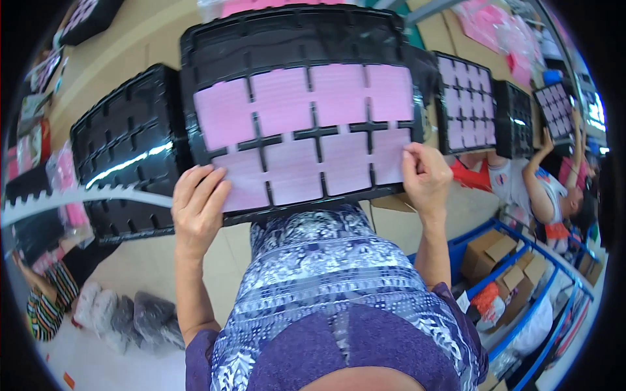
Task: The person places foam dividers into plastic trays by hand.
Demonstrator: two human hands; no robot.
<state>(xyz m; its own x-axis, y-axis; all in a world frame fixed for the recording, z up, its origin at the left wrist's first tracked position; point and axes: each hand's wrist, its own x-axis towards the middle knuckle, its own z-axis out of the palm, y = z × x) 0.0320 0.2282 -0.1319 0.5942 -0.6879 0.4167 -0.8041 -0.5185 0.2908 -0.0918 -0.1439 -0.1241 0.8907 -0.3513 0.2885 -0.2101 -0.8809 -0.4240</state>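
In front of me is a black plastic tray [293,42] divided into compartments. Pink foam sheeting [280,98] lines its middle and near rows, while the far row shows bare black plastic. My left hand [201,202] is closed at the near left corner, fingertips pressed together on the edge of the near pink foam sheet [293,171]. At the other end of that sheet, the thumb and curled fingers of my right hand [427,176] pinch its right edge. The undersides of the fingers are hidden. A pale toothed strip [91,197] reaches my left hand; whether they touch, I cannot tell.
Another black tray [127,143] stands close on the left. To the right are a pink-lined tray [466,98] and a black tray [514,117]. A co-worker [544,186] handles a tray at far right. A blue rack [548,260] holds cardboard boxes; grey bags [156,319] lie lower left.
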